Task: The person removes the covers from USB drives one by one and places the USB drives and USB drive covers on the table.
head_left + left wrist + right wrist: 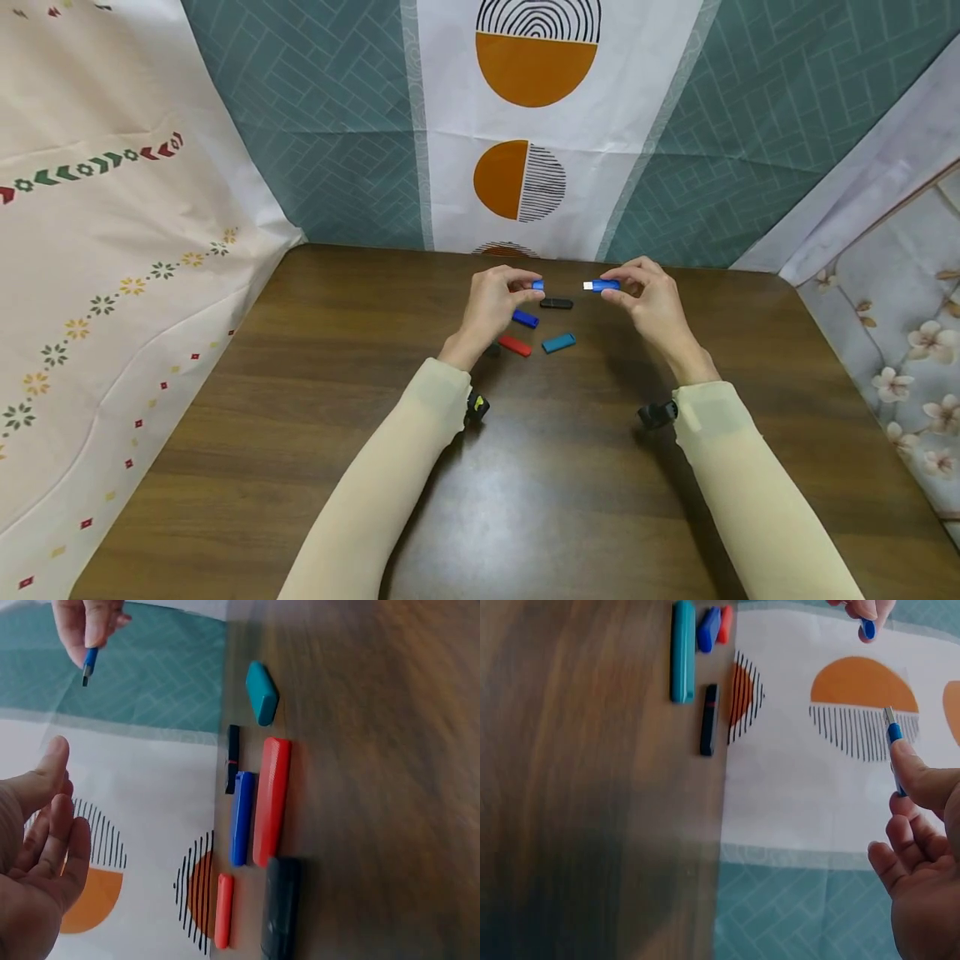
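Observation:
My left hand (491, 304) pinches a small blue cap (537, 285) between thumb and fingertips, above the back of the table. In the left wrist view the fingers hide this cap. Across a gap to the right, my right hand (651, 304) holds a blue USB flash drive (606, 285) between thumb and fingers. Its bare metal connector (889, 715) points left toward the cap. Drive and cap are apart, at about the same height.
Below the hands lie a black flash drive (557, 303), a blue one (525, 318), a red one (515, 345) and a teal one (558, 342). The left wrist view adds a second red stick (223, 911) and a dark one (281, 907). A patterned cloth (517, 117) hangs behind the table.

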A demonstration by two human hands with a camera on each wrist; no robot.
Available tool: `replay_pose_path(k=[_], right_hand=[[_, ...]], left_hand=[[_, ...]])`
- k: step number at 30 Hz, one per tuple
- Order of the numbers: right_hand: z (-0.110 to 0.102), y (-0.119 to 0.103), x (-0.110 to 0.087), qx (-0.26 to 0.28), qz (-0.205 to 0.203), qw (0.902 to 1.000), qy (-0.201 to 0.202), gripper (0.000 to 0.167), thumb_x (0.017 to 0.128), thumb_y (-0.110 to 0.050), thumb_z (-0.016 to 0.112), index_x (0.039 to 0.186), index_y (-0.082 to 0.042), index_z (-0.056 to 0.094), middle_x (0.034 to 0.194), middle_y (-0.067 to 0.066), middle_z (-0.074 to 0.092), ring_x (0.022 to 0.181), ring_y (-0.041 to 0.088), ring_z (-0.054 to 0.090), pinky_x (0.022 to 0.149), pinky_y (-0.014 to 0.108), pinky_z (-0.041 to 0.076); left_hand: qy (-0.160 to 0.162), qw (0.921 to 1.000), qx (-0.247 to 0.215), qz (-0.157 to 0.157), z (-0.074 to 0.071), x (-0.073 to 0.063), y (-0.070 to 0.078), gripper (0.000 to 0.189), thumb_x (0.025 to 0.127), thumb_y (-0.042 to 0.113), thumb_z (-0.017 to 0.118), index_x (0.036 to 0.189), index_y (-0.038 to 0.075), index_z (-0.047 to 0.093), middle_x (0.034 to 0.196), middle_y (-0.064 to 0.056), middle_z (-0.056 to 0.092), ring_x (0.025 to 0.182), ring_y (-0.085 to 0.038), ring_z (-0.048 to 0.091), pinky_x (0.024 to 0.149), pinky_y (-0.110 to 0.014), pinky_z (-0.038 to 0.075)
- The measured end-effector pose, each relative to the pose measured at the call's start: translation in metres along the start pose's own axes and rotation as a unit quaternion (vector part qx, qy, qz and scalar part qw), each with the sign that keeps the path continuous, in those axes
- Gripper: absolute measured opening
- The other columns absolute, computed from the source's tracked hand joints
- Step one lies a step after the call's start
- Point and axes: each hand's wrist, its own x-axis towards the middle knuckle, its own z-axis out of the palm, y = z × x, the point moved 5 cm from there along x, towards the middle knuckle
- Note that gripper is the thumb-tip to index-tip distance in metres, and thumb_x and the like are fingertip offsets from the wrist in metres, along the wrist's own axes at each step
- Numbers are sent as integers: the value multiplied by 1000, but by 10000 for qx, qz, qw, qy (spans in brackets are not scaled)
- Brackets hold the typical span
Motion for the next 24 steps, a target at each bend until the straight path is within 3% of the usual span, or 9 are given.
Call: replay_pose_path(k=[6, 12, 19, 24], right_hand=[[-1, 18, 12, -1, 227, 9995, -233, 20, 96, -9, 75, 112, 2, 77, 109, 17, 61, 84, 22, 46, 72, 25, 39], [-7, 37, 20, 4, 579, 9978, -327, 23, 98, -11, 74, 116, 3, 76, 111, 21, 59, 86, 23, 46, 71, 24, 40], [-10, 55, 28, 33, 826, 9956, -450, 26, 99, -14, 73, 118, 4, 75, 115, 23, 60, 88, 22, 52, 71, 22, 44], [-11, 66, 33, -48, 1101, 9915, -694, 29, 100, -17, 73, 120, 4, 74, 121, 22, 61, 95, 25, 54, 72, 22, 45]], left_hand=[[-178, 9991, 343, -161, 15, 18, 5, 28, 90, 26, 82, 114, 12, 82, 98, -1, 74, 83, -13, 63, 67, -21, 50], [-236, 9988, 351, -241, 39, 36, 10, 27, 90, 28, 81, 112, 13, 82, 98, 0, 78, 81, -11, 65, 65, -21, 50], [-498, 9954, 520, -638, 67, 53, 11, 29, 90, 31, 81, 115, 16, 82, 96, 4, 76, 92, -10, 67, 78, -21, 54], [-518, 9919, 835, -805, 78, 62, 9, 29, 89, 32, 82, 114, 17, 83, 95, 4, 75, 93, -10, 68, 78, -22, 54]])
